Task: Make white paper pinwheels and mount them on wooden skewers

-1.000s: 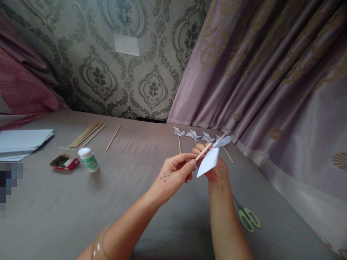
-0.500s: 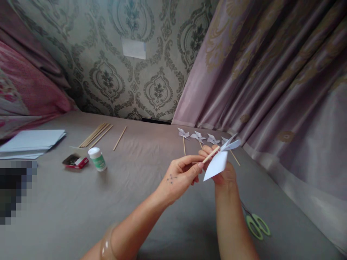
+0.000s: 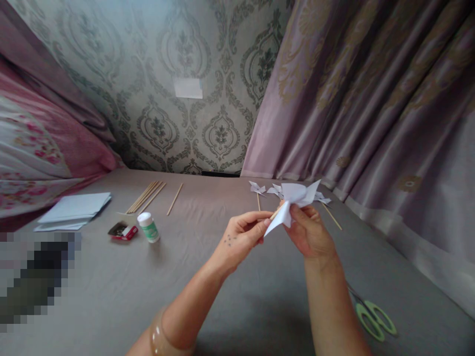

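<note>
My left hand [image 3: 243, 236] pinches the lower end of a thin wooden stick [image 3: 275, 212] between thumb and forefinger. My right hand [image 3: 309, 232] grips a white paper pinwheel [image 3: 293, 198] at the top of that stick, its fingers closed on the folded blades. Both hands hover above the grey cloth surface [image 3: 208, 277]. Behind them, finished white pinwheels [image 3: 260, 189] on sticks lie in a row near the curtain.
Loose wooden sticks [image 3: 146, 196] lie at the back left, with a small white-capped glue bottle [image 3: 148, 227] and a red box [image 3: 123, 231] beside them. White paper sheets [image 3: 76, 210] are stacked at left. Green-handled scissors [image 3: 373, 319] lie at right near the purple curtain [image 3: 371, 113].
My right hand has turned so its back faces the camera and its fingers now close over the pinwheel's blades. The view has shifted, so everything sits further right and lower.
</note>
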A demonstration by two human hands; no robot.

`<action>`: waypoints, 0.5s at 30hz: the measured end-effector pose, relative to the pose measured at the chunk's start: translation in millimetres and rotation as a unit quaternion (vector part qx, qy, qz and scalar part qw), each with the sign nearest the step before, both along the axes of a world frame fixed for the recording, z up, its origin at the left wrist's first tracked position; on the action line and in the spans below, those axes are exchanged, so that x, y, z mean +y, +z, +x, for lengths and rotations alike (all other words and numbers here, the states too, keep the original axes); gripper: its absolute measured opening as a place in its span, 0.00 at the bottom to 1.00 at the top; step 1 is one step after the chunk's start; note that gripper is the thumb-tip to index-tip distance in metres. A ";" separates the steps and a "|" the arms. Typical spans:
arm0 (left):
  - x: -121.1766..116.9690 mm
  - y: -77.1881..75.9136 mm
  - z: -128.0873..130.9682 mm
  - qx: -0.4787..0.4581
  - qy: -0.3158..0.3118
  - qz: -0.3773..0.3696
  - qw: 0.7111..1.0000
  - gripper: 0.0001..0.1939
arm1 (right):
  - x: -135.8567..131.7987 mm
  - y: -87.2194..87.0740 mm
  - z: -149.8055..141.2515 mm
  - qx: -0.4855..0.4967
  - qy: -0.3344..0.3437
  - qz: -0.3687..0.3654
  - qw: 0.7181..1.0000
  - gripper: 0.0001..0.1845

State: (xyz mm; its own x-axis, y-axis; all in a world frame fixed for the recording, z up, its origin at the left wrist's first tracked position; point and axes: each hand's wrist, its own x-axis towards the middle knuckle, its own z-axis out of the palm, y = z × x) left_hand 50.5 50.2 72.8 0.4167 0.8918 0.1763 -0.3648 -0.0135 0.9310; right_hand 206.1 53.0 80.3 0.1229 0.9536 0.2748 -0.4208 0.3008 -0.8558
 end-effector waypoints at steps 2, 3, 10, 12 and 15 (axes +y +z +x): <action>4.2 -4.0 -2.2 -0.008 -0.010 -0.013 1.000 0.18 | -1.4 1.8 -4.1 -0.018 -0.031 0.002 0.999 0.13; 6.3 -6.4 -3.0 -0.014 -0.016 -0.021 1.000 0.18 | -2.1 2.5 -6.2 -0.025 -0.042 0.005 0.999 0.14; 15.0 -15.4 -3.7 -0.065 -0.052 -0.053 0.995 0.14 | -1.7 1.9 -13.8 -0.079 -0.073 0.033 0.994 0.11; 15.7 -15.7 -3.2 -0.064 -0.051 -0.054 0.995 0.15 | -1.5 1.1 -14.9 -0.089 -0.079 0.035 0.992 0.10; 16.4 -16.6 -2.4 -0.061 -0.046 -0.052 0.996 0.16 | -1.9 0.8 -17.3 -0.099 -0.108 0.028 0.989 0.09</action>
State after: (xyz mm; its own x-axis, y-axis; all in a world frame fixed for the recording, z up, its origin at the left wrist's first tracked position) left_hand 48.2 66.5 56.3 0.4780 0.8671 0.1402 -0.4712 0.1184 0.8740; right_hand 188.7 51.1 81.1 0.2603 0.8935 0.3660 -0.1681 0.4152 -0.8940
